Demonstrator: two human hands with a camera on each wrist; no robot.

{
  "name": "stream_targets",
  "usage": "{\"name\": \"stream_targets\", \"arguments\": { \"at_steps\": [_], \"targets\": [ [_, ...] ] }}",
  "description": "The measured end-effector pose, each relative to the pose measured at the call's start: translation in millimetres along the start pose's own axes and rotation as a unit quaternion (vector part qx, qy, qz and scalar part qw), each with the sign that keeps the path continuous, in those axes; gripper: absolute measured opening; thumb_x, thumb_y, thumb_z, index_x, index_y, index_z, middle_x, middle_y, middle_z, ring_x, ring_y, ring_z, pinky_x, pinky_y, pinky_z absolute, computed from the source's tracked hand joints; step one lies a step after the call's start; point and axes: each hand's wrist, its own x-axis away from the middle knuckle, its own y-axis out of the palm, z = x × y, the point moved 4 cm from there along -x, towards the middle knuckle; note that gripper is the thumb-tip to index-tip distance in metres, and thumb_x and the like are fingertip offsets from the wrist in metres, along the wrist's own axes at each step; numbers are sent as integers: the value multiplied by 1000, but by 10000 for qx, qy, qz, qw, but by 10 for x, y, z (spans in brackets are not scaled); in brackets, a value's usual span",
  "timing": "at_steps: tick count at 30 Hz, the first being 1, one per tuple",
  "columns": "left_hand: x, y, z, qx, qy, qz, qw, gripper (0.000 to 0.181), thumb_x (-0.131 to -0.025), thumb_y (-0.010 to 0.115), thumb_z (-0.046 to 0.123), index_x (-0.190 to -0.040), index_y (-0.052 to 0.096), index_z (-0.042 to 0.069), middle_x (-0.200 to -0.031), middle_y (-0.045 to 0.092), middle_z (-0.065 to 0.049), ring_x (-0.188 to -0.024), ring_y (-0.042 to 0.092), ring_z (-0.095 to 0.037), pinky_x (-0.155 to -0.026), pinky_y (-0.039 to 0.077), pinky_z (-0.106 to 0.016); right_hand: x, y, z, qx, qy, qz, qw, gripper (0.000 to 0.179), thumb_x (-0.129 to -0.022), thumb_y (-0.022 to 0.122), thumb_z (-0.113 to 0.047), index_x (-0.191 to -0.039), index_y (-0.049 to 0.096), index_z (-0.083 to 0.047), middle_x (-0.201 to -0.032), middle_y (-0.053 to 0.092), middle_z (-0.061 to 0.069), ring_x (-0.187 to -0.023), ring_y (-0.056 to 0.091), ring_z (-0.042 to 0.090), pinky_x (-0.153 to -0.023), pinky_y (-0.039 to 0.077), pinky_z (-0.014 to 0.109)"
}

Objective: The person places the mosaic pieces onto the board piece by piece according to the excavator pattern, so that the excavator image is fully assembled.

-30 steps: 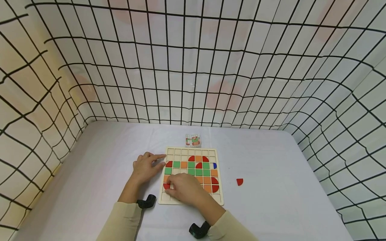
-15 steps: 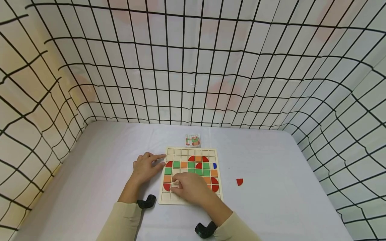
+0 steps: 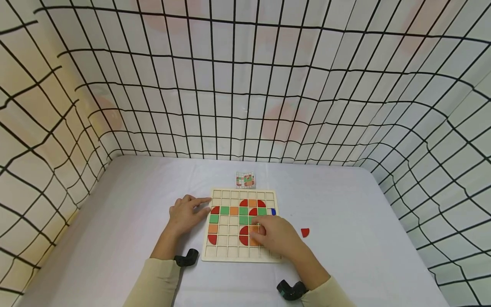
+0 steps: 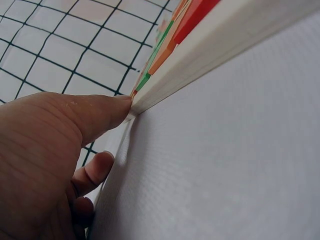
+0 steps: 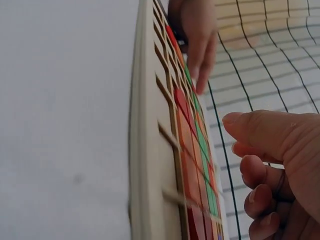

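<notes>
A square wooden grid board [image 3: 233,230] lies on the white-covered surface, with green and orange squares and red rounded pieces in several of its cells. My left hand [image 3: 186,214] rests at the board's left edge; its thumb and index fingertip touch the rim. Over the right part of the board is my right hand [image 3: 280,235], fingers loosely bent, hiding some of the cells. In the right wrist view its fingers [image 5: 255,170] hold nothing visible and are apart from the tiles. A loose red quarter-circle piece [image 3: 304,232] lies right of the board.
Behind the board stands a small pattern card [image 3: 245,180]. A blue piece [image 3: 273,211] sits near the board's right edge, partly covered. Black wire mesh [image 3: 245,94] encloses the back and sides of the white surface.
My right hand has moved right, from over the board's lower left to its right part, uncovering the red pieces near the middle. The left hand stays put.
</notes>
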Motion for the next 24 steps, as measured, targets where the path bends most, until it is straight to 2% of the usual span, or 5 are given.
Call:
{"name": "stream_targets", "arguments": {
  "at_steps": [4,10,17,24],
  "targets": [
    [6,-1,4,17,14,10,10000,40,-94,69,40,-132,70,28,-112,61,-10,-96,49,-26,-82,32,-47,107,-146,245,-27,386,170,9991,26,-89,79,-36,-109,75,-20,-62,47,-12,-58,43,5,-56,34,23],
    [16,-10,9,23,33,24,10000,39,-94,69,39,-132,71,28,-113,61,-11,-97,50,-27,-82,32,-48,293,-345,647,-206,1069,173,9939,31,-87,82,-31,-114,73,-18,-67,50,-6,-62,45,10,-57,35,25],
    [17,-5,1,9,2,27,10000,39,-94,68,40,-132,70,29,-113,61,-11,-97,50,-27,-83,33,-48,457,-474,1072,-346,1259,68,9914,35,-86,83,-25,-118,70,-16,-73,53,-5,-66,47,12,-58,37,25],
    [2,8,7,35,8,32,10000,40,-94,69,40,-132,70,29,-114,61,-10,-98,50,-27,-83,32,-47,552,-478,1308,-787,1508,-148,9853,34,-84,83,-23,-116,70,-19,-77,53,-2,-71,48,14,-62,38,27]
  ]
}}
